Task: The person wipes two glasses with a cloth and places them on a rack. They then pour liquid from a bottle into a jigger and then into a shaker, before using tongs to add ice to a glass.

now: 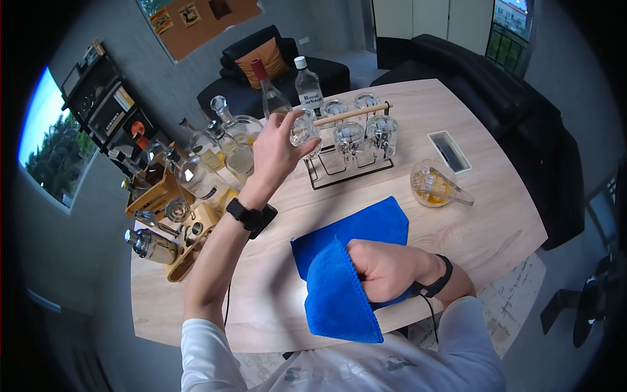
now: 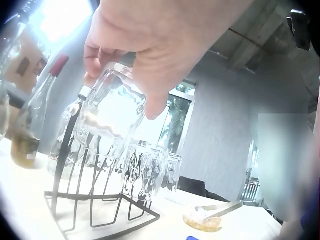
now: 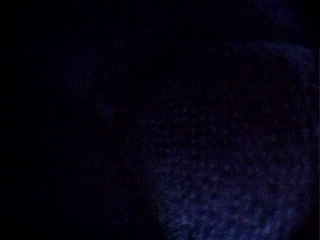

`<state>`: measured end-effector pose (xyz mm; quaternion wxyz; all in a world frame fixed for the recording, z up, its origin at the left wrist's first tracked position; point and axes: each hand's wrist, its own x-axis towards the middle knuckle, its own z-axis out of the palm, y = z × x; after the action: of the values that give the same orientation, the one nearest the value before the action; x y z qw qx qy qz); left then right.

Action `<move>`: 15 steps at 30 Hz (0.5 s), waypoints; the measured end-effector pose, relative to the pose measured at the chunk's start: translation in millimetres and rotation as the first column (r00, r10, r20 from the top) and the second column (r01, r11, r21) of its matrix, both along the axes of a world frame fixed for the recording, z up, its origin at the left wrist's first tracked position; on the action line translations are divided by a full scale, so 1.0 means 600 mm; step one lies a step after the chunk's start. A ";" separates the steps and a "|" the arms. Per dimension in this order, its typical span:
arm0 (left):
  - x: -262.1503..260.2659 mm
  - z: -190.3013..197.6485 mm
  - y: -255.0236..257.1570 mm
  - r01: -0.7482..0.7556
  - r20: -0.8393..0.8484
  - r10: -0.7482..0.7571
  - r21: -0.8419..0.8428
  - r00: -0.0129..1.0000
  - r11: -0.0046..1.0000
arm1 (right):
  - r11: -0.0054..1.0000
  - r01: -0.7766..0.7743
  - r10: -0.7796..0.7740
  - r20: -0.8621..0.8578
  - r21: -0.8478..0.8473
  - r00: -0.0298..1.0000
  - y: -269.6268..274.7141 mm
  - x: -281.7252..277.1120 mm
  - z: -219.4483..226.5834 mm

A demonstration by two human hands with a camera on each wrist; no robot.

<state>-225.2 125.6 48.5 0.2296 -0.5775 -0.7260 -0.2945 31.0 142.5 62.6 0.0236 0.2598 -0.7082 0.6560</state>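
Observation:
My left hand point(image 1: 277, 147) grips a clear wavy-sided glass point(image 2: 112, 112) by its upturned base, fingers on one side and thumb on the other. The glass is at the near left end of a dark wire rack point(image 1: 353, 178) with a wooden handle, its lower part overlapping the wires in the left wrist view. Several similar glasses point(image 1: 348, 137) hang upside down on the rack. Closer to the body, my right hand point(image 1: 388, 268) clutches a blue cloth point(image 1: 343, 291), which drapes over the fingers and hides them. Dim blue fabric fills the dark right wrist view.
Blue fabric point(image 1: 356, 232) lies flat on the wooden table point(image 1: 261, 307). A glass bowl point(image 1: 428, 186) with tongs stands right, near a rectangular inset point(image 1: 449, 151). Several bottles point(image 1: 196, 176) crowd the left side, beside a shaker point(image 1: 150, 247) and wooden bar-tool stand point(image 1: 186, 258).

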 end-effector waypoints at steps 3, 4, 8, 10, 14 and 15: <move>-0.005 -0.019 0.005 -0.016 0.008 0.016 -0.061 1.000 0.998 | 1.000 0.014 -0.014 -0.025 -0.016 1.000 -0.002 -0.004 -0.004; -0.007 -0.026 0.006 -0.018 0.021 0.021 -0.094 1.000 0.995 | 1.000 0.014 -0.015 -0.026 -0.015 1.000 -0.003 -0.004 -0.003; -0.010 -0.049 0.010 -0.015 0.016 0.017 -0.090 1.000 0.996 | 1.000 -0.017 0.017 0.031 0.008 0.999 -0.002 -0.006 -0.001; -0.008 -0.053 0.011 -0.016 0.018 0.018 -0.106 1.000 0.994 | 0.999 -0.029 0.028 0.042 0.035 0.999 -0.003 -0.006 -0.001; -0.009 -0.067 0.019 0.001 -0.052 -0.005 -0.091 0.999 0.996 | 0.999 -0.021 0.020 0.034 0.026 0.999 -0.008 -0.006 -0.003; -0.008 -0.069 0.020 0.008 -0.077 -0.013 -0.069 0.997 0.998 | 1.000 -0.018 0.017 0.028 0.020 0.999 -0.009 -0.006 -0.004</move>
<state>-230.1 137.6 7.3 0.2360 -0.5996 -0.7233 -0.2481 27.5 137.2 60.5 0.0054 0.2570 -0.7126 0.6527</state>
